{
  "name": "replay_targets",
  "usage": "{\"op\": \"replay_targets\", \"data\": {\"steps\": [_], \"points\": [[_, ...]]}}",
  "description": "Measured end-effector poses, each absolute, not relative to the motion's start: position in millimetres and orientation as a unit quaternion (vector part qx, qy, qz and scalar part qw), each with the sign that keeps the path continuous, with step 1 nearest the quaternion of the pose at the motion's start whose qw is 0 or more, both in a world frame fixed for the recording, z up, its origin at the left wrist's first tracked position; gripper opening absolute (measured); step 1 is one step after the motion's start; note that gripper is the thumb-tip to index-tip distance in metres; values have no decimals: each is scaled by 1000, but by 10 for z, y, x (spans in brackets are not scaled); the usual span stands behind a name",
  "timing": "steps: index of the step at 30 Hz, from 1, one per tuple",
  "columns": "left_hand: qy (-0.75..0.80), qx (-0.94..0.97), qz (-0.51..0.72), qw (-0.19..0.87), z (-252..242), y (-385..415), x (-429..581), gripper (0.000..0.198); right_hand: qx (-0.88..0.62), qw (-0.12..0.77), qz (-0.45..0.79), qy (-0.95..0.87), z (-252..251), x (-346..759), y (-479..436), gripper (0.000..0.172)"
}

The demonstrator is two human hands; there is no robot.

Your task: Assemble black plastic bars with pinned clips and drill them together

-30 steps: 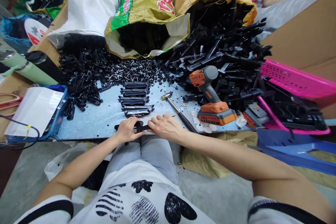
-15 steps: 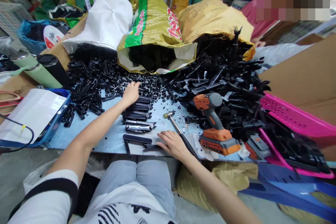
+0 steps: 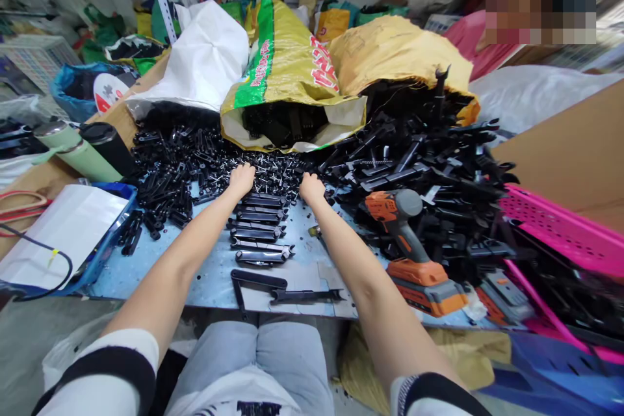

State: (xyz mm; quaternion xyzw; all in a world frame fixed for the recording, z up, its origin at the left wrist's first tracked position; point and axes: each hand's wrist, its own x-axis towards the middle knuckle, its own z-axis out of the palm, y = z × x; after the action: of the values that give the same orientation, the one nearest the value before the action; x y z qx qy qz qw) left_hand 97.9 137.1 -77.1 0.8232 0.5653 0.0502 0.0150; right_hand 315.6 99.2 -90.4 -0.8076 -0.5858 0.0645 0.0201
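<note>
Both left hand point(image 3: 242, 179) and right hand point(image 3: 312, 188) are part-curled at the heap of small pins point(image 3: 274, 171); fingertips hidden, I cannot tell whether either grips anything.

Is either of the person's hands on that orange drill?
No, the left hand and the right hand are both at the pile of small parts, away from the drill.
</note>
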Motion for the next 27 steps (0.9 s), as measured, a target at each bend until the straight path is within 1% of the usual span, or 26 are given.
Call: {"op": "replay_targets", "data": {"steps": [2,6,11,12,15,18,21,25,27], "points": [[566,822,57,16,-738,1408,985,22,-809,14,63,-584,-914,3203,948,29],[576,813,85,16,-662,1345,951,28,-802,11,39,-596,-864,3249,824,26],[522,832,188,8,-520,958,729,24,-678,85,-44,-728,-742,2938,938,32],[508,837,206,10,-485,837,655,22,-664,86,-47,-741,-724,2853,991,32],[486,845,224,20,-375,394,374,20,-672,49,-23,-738,-697,2668,1123,31],[476,861,176,19,-271,-116,60,20,-665,41,-15,-746,-713,2643,1140,27],[459,885,69,30,-215,-571,-155,19,-660,56,-15,-749,-743,2739,1040,26],[420,905,-43,54,-251,-927,-187,17,-663,73,-5,-745,-746,2875,762,41],[399,913,-76,44,-275,-1002,-131,16,-663,88,4,-743,-725,2908,554,40]]}}
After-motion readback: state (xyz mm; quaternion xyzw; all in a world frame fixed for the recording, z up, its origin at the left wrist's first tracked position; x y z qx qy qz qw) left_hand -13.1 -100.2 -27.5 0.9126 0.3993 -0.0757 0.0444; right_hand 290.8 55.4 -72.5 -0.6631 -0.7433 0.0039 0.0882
